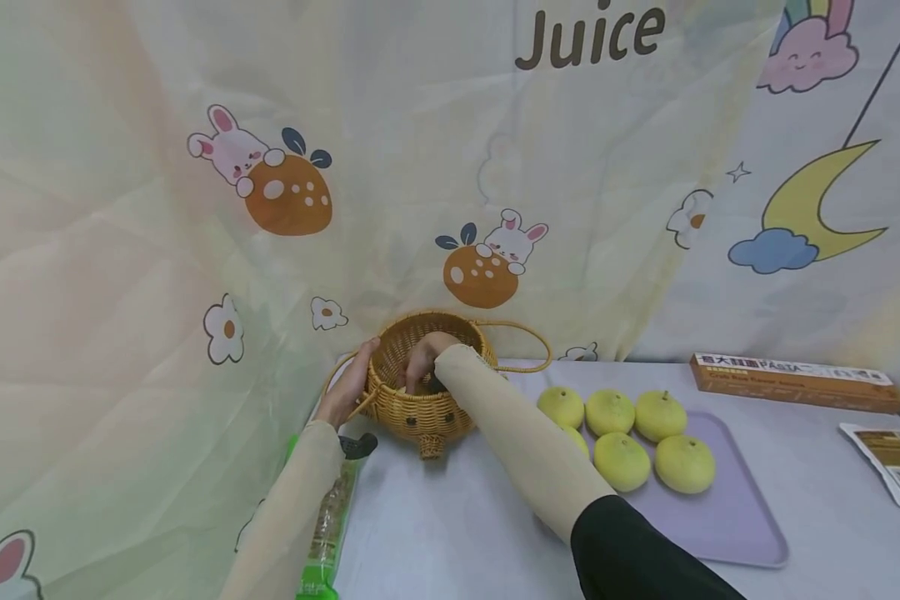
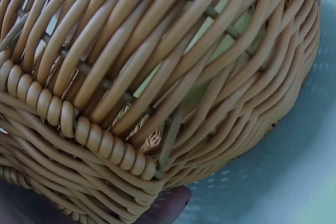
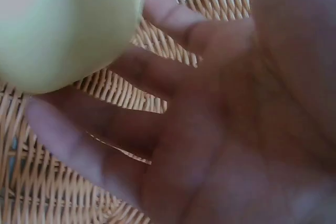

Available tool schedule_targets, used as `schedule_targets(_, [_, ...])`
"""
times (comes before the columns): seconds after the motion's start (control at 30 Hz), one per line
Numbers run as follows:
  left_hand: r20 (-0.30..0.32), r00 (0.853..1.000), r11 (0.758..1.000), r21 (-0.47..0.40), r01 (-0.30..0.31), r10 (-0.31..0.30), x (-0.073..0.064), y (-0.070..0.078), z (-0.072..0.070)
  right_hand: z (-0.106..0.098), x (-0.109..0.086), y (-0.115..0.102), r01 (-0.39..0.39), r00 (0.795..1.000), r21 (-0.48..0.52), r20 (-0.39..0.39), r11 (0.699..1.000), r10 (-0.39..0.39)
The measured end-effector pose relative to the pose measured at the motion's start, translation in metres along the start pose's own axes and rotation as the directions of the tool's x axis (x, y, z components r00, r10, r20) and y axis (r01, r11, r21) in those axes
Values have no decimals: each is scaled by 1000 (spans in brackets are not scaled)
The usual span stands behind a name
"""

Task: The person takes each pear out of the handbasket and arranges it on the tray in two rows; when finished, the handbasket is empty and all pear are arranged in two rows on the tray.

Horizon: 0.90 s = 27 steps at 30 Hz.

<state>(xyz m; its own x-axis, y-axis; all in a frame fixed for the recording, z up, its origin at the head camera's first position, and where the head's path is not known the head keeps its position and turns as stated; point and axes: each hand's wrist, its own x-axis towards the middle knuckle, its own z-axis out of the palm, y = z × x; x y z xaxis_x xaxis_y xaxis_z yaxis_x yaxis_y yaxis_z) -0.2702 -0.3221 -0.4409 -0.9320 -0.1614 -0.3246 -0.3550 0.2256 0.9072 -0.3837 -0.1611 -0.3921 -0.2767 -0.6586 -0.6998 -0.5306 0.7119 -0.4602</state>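
A wicker basket (image 1: 420,408) with an animal face and looped handles stands at the back of the table. My left hand (image 1: 348,387) grips its left side, and in the left wrist view a fingertip (image 2: 170,203) shows below the weave. My right hand (image 1: 429,358) reaches down inside the basket, its fingers mostly hidden by the rim. In the right wrist view those fingers (image 3: 79,145) curve around the underside of a smooth yellow-green pear (image 3: 68,30); the thumb's tip is out of sight. Several similar pears (image 1: 621,461) sit beside my right forearm.
A lilac tray (image 1: 727,517) holds the pears at right. Behind it lies a long brown pasta box (image 1: 795,383), with a white-and-brown packet (image 1: 896,462) at the right edge. A green clear-fronted bag (image 1: 330,525) lies beside my left forearm. A printed curtain (image 1: 390,167) hangs behind.
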Motion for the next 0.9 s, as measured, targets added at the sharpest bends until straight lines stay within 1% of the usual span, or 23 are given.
schedule_targets(0.1, [-7,1000,1000,-1,-1,1,0,0,0,0,0,-3,-61,997,-37,37,997,62])
schedule_targets(0.13, [-10,1000,1000,-1,-1,1,0,0,1,-1,0,-4,-101,994,-30,43,994,102])
schedule_targets(0.23, [-15,1000,1000,-5,-10,9,0,0,1,0,-3,-7,-180,981,-29,73,983,182])
schedule_targets(0.3, [-12,1000,1000,-7,-16,16,-1,0,1,0,-4,-8,-197,977,-18,85,980,197])
schedule_targets(0.33, [-11,1000,1000,-11,-17,17,-2,1,1,0,-4,-7,-187,978,-29,83,982,189])
schedule_targets(0.37, [-8,1000,1000,-13,-19,19,-2,1,1,0,-4,-7,-162,983,-43,79,986,165])
schedule_targets(0.4, [-8,1000,1000,-16,-23,23,-2,1,1,0,-4,-6,-133,987,-51,81,990,137])
schedule_targets(0.5, [-7,999,999,-21,-36,36,-1,0,2,-2,-4,0,-41,998,-51,53,998,43])
schedule_targets(0.57, [-5,999,999,-13,-42,42,-1,-1,2,-3,-6,3,-20,998,-7,52,1000,20])
schedule_targets(0.6, [-6,999,999,-10,-41,41,0,-1,2,-3,-7,5,-22,998,28,68,999,20])
schedule_targets(0.67, [-11,999,999,-9,-36,36,1,-2,3,-3,-11,7,-46,995,108,99,993,35])
schedule_targets(0.73, [-17,999,1000,-12,-27,27,1,-2,3,-4,-15,9,-76,988,186,146,980,48])
schedule_targets(0.8, [-22,1000,1000,-19,-18,17,1,-1,3,-6,-20,10,-67,989,218,145,974,35])
schedule_targets(0.83, [-22,1000,1000,-15,-16,16,0,-1,2,-8,-22,11,-41,992,228,126,973,12])
schedule_targets(0.9, [-30,1000,1000,0,-9,9,-2,-1,1,-11,-26,11,40,997,209,56,977,-53])
